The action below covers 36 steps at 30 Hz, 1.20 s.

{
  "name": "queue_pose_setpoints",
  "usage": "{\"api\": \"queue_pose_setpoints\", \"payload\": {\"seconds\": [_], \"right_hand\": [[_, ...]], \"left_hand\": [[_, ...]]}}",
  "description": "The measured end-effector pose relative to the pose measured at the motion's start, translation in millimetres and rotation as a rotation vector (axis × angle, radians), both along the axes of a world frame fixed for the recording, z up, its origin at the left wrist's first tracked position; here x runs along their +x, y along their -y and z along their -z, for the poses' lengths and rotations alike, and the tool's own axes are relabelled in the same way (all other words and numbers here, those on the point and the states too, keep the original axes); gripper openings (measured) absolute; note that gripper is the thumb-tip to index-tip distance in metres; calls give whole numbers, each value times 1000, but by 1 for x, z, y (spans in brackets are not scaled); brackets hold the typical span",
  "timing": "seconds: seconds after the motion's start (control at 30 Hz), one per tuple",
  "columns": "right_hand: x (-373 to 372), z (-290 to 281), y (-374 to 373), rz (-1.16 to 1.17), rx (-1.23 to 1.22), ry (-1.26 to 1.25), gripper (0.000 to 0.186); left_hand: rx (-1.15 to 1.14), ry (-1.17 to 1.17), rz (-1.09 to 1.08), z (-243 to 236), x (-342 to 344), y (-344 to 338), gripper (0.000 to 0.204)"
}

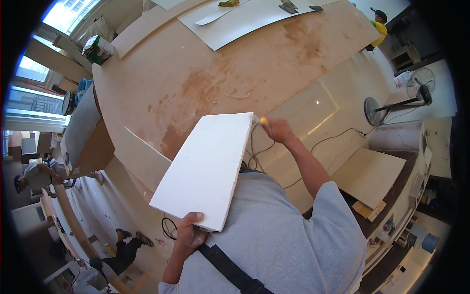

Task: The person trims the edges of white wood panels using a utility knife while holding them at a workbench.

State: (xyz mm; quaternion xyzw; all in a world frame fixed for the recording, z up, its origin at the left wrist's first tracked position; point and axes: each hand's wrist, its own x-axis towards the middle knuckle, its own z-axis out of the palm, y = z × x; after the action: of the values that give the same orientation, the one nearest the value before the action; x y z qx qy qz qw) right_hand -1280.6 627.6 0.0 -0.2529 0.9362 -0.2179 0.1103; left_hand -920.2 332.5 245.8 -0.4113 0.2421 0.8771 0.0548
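Note:
A white rectangular board (200, 164) is tilted in front of my body, over the edge of a large stained wooden worktop (166, 93). My left hand (191, 230) grips its lower left end, thumb on the top face. My right hand (279, 130) is closed on a small tool with a yellow end (264, 121), held at the board's upper right corner; the tool's working part is too small to make out.
White sheets (230, 34) lie at the worktop's back. Co-workers are at far right (379, 34), left (34, 176) and lower left (117, 259). A standing fan (421, 85), black cables (342, 132) and a panel (367, 174) are on the right; a carton (83, 152) is left.

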Motion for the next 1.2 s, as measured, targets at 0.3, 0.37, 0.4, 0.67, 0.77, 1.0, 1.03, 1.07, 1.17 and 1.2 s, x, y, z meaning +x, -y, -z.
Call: {"api": "queue_pose_setpoints", "payload": {"seconds": [0.3,0.37,0.4,0.67,0.77,1.0,1.03,1.07,1.17,1.2], "right_hand": [[20,-40,-32,49,-120,54,51],[35,-45,-2,-53,-187,63,50],[40,-48,10,-78,-234,65,50],[16,-58,27,-156,-157,49,51],[3,-50,24,-205,-152,-26,52],[-17,0,3,-225,-75,-96,54],[-20,3,-7,-276,-116,-147,56],[-25,4,-19,21,44,-110,57],[-36,-19,-78,422,331,-96,62],[-38,-25,-83,410,258,-119,59]], "left_hand": [[2,-43,-61,-6,-3,6,64],[-3,-88,-87,-7,-3,6,64],[-8,-36,-75,-7,-2,5,64],[18,-78,-79,-5,0,9,69],[16,-72,-79,-4,1,9,70],[-24,-10,3,2,-1,4,71],[-26,39,25,3,-1,4,71],[-29,92,47,2,0,4,72],[-5,-66,-161,-3,6,8,71],[-115,-140,-181,-4,7,3,70]]}}
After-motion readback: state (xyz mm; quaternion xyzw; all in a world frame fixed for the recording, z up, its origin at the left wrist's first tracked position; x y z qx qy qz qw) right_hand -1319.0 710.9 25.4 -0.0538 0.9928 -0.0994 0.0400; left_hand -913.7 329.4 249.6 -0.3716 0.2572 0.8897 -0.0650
